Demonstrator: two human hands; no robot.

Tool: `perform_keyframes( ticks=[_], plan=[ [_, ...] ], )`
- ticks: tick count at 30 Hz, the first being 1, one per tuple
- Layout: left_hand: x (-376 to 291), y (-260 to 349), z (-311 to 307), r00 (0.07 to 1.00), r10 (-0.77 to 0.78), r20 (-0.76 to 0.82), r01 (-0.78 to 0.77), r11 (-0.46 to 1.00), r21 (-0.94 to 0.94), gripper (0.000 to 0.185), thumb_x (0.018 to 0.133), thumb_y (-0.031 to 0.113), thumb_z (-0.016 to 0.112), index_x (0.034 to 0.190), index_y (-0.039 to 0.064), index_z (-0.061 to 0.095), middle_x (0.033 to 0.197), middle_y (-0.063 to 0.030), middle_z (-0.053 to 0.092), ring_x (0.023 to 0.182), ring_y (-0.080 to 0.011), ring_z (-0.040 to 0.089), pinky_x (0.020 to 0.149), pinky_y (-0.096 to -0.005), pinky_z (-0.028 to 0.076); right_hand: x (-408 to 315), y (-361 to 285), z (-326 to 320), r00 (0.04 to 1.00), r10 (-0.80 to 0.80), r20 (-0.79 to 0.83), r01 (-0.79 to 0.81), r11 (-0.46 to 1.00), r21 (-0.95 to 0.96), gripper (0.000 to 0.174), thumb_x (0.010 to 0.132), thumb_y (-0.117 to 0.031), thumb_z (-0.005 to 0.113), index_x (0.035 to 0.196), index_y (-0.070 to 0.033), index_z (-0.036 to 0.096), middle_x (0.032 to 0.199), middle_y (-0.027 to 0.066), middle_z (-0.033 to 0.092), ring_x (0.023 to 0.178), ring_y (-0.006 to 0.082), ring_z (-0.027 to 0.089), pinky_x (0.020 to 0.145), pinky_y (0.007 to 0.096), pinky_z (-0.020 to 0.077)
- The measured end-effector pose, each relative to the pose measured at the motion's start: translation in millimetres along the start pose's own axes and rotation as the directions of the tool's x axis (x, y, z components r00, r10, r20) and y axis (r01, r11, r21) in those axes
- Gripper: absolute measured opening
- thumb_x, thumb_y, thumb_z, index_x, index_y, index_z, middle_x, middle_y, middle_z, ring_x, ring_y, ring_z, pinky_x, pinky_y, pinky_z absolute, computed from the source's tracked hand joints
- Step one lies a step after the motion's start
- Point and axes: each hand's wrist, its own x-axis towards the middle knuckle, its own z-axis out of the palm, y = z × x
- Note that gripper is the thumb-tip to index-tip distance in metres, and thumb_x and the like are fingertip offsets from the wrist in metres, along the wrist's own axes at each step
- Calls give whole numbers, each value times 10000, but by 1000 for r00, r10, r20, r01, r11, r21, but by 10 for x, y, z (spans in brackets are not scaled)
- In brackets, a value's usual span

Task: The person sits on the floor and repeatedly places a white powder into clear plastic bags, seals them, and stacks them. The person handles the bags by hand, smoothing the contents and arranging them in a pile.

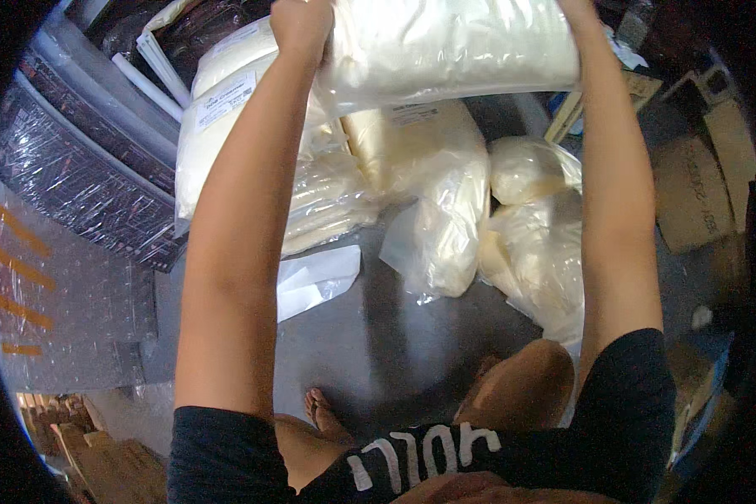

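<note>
A large clear plastic bag of pale powder (450, 50) spans the top of the head view, raised between my two outstretched arms. My left hand (302, 28) grips its left end. My right hand (576, 9) is at its right end, mostly cut off by the picture's top edge. Below it, similar labelled bags (211, 120) are stacked at the left. Another labelled bag (428, 138) lies in the middle, its loose plastic end towards me. More filled bags (529, 220) rest beside my right forearm.
A white plastic sheet or empty bag (318, 280) lies on the grey floor (378, 353). Film-wrapped stacks (82, 170) stand at the left. Cardboard boxes (693, 195) are at the right, and more cardboard (113, 466) is at the lower left. My bare foot (321, 409) is on the floor.
</note>
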Motion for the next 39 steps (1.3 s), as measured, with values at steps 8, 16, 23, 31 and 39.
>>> perform_keyframes(
  ticks=[8, 16, 23, 31, 39],
  plan=[
    [-171, -689, -239, 938, 225, 264, -346, 610, 713, 404, 816, 414, 643, 1076, 105, 666, 1113, -133, 625, 950, -325, 640, 795, -448, 511, -1486, 1474, 2209, 564, 277, 778, -151, 961, -232, 1116, 601, -648, 761, 1494, -277, 203, 1560, 165, 118, 1404, 421, 157, 1073, 564, 309],
    [-951, -1006, -661, 785, 299, 542, -608, 542, 580, 317, 793, 287, 703, 1028, 85, 637, 1116, -113, 571, 898, -310, 639, 755, -419, 530, -1956, 1170, 2284, 610, 248, 753, 189, 877, -442, 1060, 553, -523, 827, 1454, -327, 304, 1501, 147, 264, 1364, 450, 247, 1046, 650, 290],
    [-1469, -1598, 436, 534, 294, 792, -845, 218, 489, 245, 847, 153, 570, 1042, 7, 584, 1201, -158, 514, 817, -285, 646, 641, -416, 558, -1495, 1463, 2308, 608, 100, 788, 50, 985, -164, 792, 612, -510, 794, 1279, -149, 567, 1353, 241, 454, 1195, 391, 510, 969, 427, 448],
    [-1229, -2324, 1099, 659, 132, 740, -752, 139, 645, 182, 805, 169, 593, 958, 115, 676, 823, -53, 684, 816, -215, 682, 725, -378, 466, -1661, 2208, 2156, 795, 180, 579, -12, 959, -282, 966, 678, -504, 768, 1387, 30, 386, 1341, 243, 497, 1221, 334, 512, 1023, 387, 398],
    [-1262, -2097, 819, 473, 23, 881, -880, 53, 471, 143, 813, 172, 585, 804, 166, 728, 826, -62, 715, 757, -220, 696, 613, -379, 450, -1804, 2014, 2015, 776, 160, 611, 76, 936, -343, 897, 687, -521, 735, 1372, -21, 443, 1364, 216, 486, 1249, 315, 493, 1034, 380, 390]
  ],
)
